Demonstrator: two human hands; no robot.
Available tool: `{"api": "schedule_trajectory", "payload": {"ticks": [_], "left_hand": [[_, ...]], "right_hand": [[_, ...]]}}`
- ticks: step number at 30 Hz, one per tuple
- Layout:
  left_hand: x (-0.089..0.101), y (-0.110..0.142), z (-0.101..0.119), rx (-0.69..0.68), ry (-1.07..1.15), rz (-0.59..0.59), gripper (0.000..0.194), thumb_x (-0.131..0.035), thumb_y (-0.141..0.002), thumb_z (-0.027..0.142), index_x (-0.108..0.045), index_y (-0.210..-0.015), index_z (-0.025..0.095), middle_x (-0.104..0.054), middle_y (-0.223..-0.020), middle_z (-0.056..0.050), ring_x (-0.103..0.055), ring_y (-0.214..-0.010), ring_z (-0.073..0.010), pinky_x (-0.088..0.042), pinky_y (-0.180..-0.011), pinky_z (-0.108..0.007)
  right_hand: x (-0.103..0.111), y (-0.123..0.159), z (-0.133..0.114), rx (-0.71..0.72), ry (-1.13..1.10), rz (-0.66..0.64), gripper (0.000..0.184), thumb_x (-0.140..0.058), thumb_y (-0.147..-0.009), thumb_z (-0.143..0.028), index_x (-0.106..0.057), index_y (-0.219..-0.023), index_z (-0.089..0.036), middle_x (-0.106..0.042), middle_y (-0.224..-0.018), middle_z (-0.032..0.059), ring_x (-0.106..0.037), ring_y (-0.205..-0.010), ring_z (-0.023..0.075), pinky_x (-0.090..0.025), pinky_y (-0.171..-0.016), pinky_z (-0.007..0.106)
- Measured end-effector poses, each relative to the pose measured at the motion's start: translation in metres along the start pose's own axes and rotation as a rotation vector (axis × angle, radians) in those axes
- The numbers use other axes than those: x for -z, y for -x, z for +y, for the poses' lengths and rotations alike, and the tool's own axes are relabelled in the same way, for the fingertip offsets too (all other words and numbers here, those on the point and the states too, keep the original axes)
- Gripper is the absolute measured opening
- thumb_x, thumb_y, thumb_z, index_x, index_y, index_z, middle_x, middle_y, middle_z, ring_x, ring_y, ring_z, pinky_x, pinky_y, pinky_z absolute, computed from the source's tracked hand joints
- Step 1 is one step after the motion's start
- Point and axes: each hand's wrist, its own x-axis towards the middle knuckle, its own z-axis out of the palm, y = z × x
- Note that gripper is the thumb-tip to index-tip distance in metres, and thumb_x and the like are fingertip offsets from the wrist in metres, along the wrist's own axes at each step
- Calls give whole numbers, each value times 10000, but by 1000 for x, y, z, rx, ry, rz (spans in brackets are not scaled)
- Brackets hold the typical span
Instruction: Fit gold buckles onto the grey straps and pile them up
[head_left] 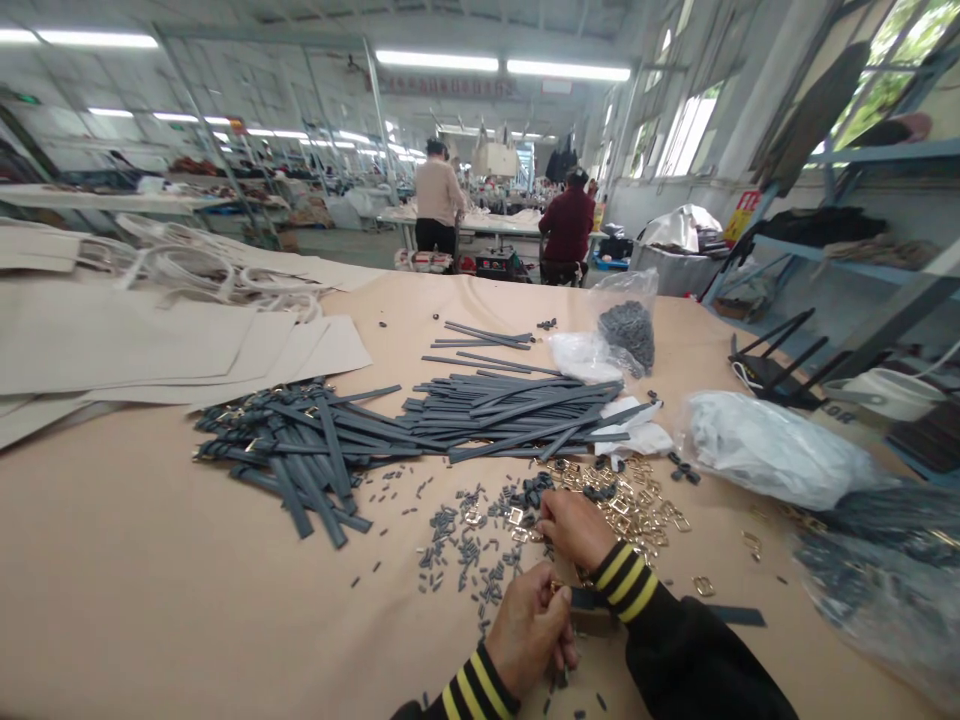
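My left hand [529, 630] is shut on a small gold metal buckle [556, 588] at the near edge of the table. A dark grey strap [735, 616] runs out to the right beneath my right forearm. My right hand [574, 530] sits above the heap of gold buckles [630, 505], its fingers curled down beside small grey loops [536, 490]. Whether those fingers pinch anything is hidden. Scattered short grey pieces [465, 545] lie to the left of both hands.
Long grey straps [510, 410] lie in bundles on the tan paper-covered table [112, 520]. Beige fabric panels [127, 340], white cords, and plastic bags stand around them. Shelves are on the right; co-workers sit at benches beyond the far edge.
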Motion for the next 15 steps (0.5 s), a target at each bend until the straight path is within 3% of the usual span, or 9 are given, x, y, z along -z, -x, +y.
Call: {"api": "schedule_trajectory", "payload": {"ticks": [8,15], "left_hand": [[-2,2,7,-27,13,23,188,-446,-783,342,-384,-722,175,-511,-451,57,-511,-338,-71,-320,-281,-104],[0,2,4,-75,-7,19,199,-431,-799,327,-388,-688,166,-536,-463,39,-506,-338,-62,-342,-305,-110]], "right_hand": [[-2,15,3,3,5,59,72,-477,-705,-114,-543,-724,-136,-609,-754,98,-556,-717,201,-344,-619,278],[22,50,20,-42,-222,118,83,-456,-736,-168,-473,-655,-174,-544,-610,1,-521,-581,134,-388,-550,235]]}}
